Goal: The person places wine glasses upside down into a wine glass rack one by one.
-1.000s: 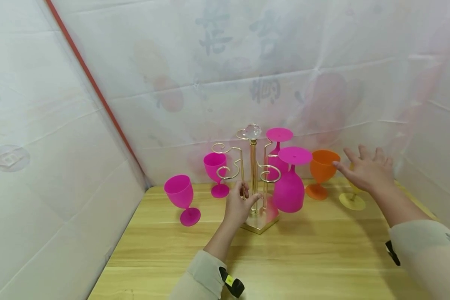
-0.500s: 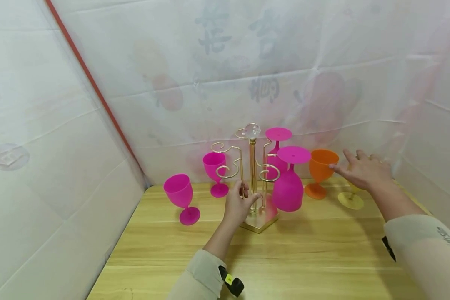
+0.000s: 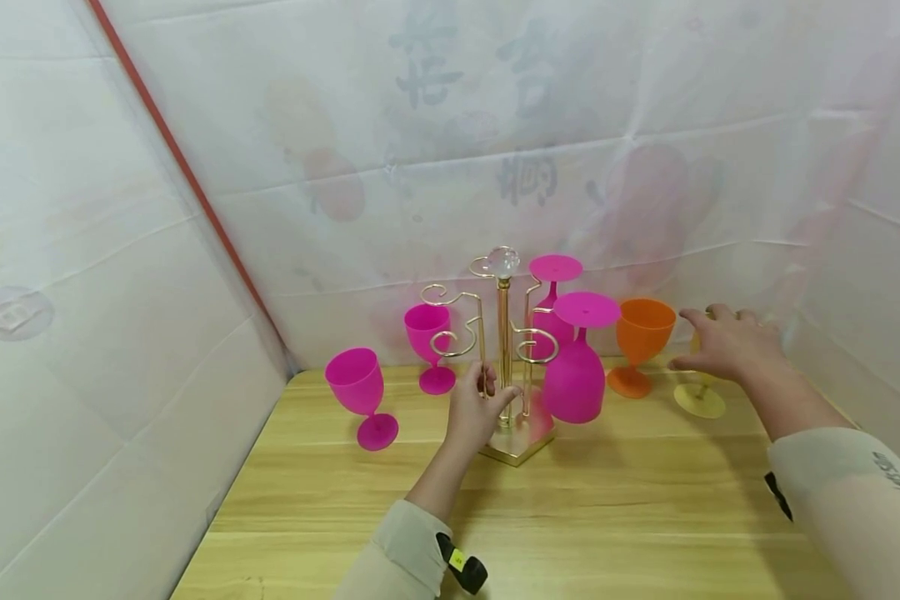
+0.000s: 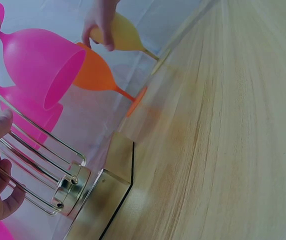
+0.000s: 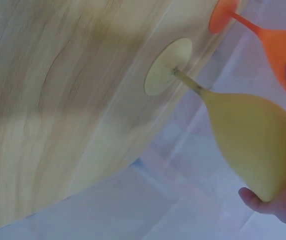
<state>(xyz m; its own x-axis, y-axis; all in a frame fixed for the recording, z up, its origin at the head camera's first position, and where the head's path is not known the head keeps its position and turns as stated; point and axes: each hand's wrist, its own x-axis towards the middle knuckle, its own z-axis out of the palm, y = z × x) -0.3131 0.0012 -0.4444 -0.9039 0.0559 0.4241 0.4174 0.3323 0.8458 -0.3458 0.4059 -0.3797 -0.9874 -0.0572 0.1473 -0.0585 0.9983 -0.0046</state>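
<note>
Holding the right grip (image 3: 735, 346) spread around the bowl of the yellow goblet (image 5: 250, 132), upright on the surface (image 3: 330, 533) at the head view's right, near the orange goblet (image 3: 643, 331). Clasping a wire of the gold rack (image 3: 504, 333) at centre, between upside-down and upright pink goblets (image 3: 574, 379), with the left grip (image 3: 476, 406).

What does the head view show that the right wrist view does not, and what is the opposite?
Only the head view shows the gold rack, the left hand holding it, and four pink goblets.

Only the right wrist view shows most of the yellow goblet's bowl, which the right hand hides in the head view.

Both show the right hand, the yellow foot, the orange goblet and the table.
</note>
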